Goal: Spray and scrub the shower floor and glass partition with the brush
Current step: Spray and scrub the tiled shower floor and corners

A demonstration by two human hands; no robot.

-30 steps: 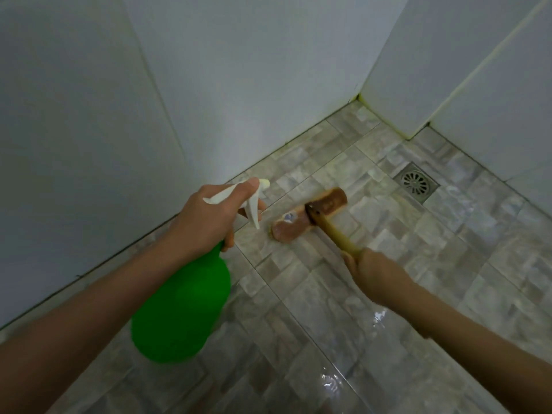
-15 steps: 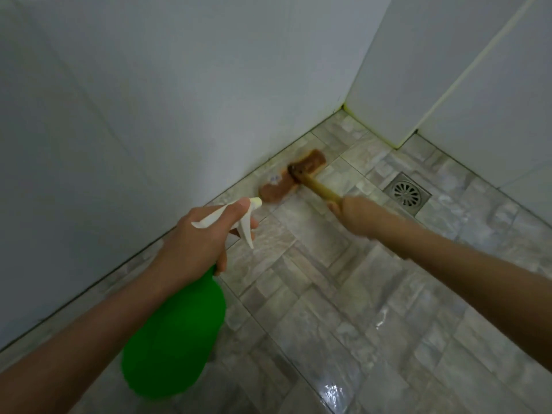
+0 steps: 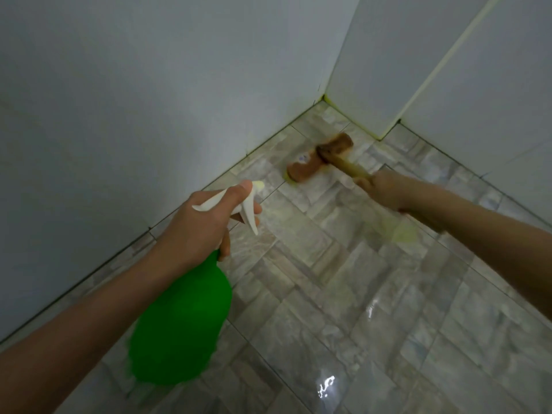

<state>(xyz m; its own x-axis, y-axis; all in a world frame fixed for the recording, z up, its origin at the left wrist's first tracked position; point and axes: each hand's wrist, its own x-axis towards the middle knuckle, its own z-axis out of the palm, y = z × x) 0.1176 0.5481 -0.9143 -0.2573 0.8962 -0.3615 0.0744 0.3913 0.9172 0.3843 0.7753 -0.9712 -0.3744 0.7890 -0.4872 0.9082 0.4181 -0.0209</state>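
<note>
shower floor (image 3: 343, 294) is glistening wet nearest. left hand (image 3: 203, 222) is wrapping the neck of the green spray bottle (image 3: 182, 324), holding it above the floor. farther out, right hand (image 3: 385, 189) is gripping the brush (image 3: 319, 159) by its handle, the brown head lying on the floor near the wall corner (image 3: 324, 98).

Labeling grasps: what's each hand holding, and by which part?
The left hand grips the green spray bottle at its white trigger head; the right hand grips the brush by its handle.

Two bare arms, long and slim, skin showing as far up as can be seen, bare wrists, bare left hand (image 3: 206, 225), bare right hand (image 3: 386, 189) looking a bit blurry
</note>
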